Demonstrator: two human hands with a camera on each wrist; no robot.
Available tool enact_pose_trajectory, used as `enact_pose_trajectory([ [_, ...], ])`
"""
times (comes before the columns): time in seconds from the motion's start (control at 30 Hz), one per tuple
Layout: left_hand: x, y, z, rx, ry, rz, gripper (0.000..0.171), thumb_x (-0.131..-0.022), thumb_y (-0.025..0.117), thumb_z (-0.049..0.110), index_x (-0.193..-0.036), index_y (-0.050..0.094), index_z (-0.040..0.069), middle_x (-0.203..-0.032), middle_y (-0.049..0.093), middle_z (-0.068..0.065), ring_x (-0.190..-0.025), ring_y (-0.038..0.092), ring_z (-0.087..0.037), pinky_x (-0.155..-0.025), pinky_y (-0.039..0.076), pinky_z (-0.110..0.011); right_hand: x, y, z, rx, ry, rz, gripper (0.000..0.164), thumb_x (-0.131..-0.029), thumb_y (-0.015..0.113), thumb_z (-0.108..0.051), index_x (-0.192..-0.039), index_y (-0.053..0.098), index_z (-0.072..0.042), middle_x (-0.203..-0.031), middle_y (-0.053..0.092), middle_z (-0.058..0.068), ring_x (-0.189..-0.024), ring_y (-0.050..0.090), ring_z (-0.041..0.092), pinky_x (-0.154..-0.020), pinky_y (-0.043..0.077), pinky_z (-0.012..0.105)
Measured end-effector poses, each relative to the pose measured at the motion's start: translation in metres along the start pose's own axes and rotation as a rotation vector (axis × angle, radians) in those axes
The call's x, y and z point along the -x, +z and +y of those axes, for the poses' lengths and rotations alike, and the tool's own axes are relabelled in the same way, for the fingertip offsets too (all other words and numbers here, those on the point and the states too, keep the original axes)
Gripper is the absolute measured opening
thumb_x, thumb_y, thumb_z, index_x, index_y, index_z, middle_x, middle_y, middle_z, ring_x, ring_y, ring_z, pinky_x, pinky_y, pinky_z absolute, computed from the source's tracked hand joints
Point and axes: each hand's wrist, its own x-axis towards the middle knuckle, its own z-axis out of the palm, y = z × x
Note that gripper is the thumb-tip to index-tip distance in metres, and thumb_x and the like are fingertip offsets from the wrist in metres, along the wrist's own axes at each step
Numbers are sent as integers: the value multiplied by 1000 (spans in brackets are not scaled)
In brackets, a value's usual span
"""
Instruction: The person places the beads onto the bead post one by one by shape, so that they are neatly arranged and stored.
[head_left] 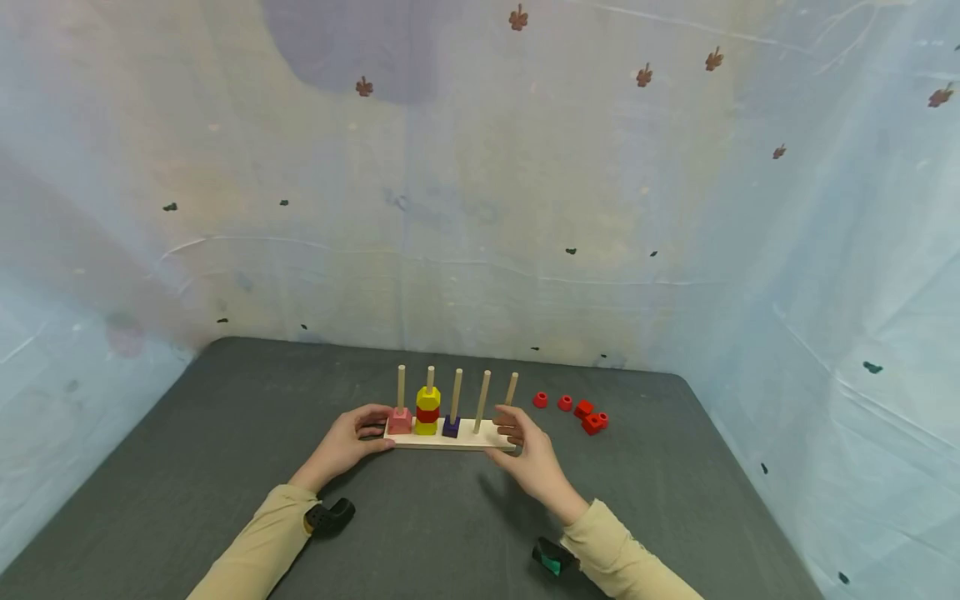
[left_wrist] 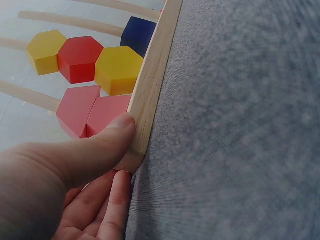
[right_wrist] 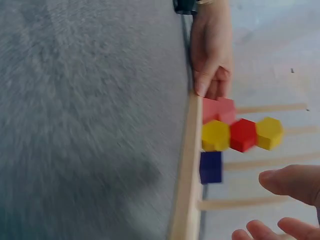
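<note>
A pale wooden stacking board [head_left: 450, 445] with several upright pegs stands on the table. My left hand [head_left: 352, 442] grips its left end, the thumb pressing the front edge in the left wrist view. Two pink blocks [left_wrist: 79, 111] sit on the peg nearest that hand. Beside them is a stack of yellow, red [left_wrist: 81, 59] and yellow hexagonal blocks. A dark blue block [right_wrist: 211, 167] is on the middle peg. My right hand [head_left: 534, 454] is near the board's right end, fingers and thumb spread apart; in the right wrist view it holds nothing.
Several small red blocks [head_left: 584, 408] lie on the dark grey table [head_left: 420, 525] to the right of the board. A pale patterned cloth [head_left: 480, 183] hangs behind and at the sides of the table.
</note>
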Motion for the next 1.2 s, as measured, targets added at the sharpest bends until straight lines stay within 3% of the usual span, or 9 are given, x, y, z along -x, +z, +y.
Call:
enact_pose_trajectory([
  [0.33, -1, 0, -2, -4, -14, 4, 57, -76, 82, 16, -126, 57, 5, -125, 57, -13, -110, 57, -27, -93, 50, -38, 6, -53, -6, 21, -8, 118, 56, -80, 77, -3, -129, 54, -14, -120, 61, 9, -109, 58, 24, -91, 49, 47],
  [0.6, -1, -1, -3, 6, -7, -2, 58, -76, 82, 19, -126, 57, 5, -125, 57, -13, -110, 57, -26, -92, 51, -38, 1, -92, 4, 47, -6, 178, 54, -83, 75, -6, -131, 51, -10, -123, 59, 14, -112, 57, 30, -94, 47, 48],
  [0.83, -1, -1, -3, -10, -16, 4, 57, -76, 82, 18, -126, 57, 5, -126, 57, -13, -109, 58, -26, -92, 50, -38, -3, -113, 31, 67, -11, 202, 53, -85, 73, -6, -133, 51, -9, -125, 58, 14, -114, 55, 32, -95, 45, 52],
  [1.2, -1, 0, -1, 7, -2, 8, 56, -76, 82, 16, -125, 58, 4, -124, 58, -13, -110, 57, -27, -92, 51, -38, 0, -130, 96, 152, 43, 192, 47, -84, 75, -9, -128, 56, -8, -122, 59, 18, -109, 57, 35, -90, 48, 53],
])
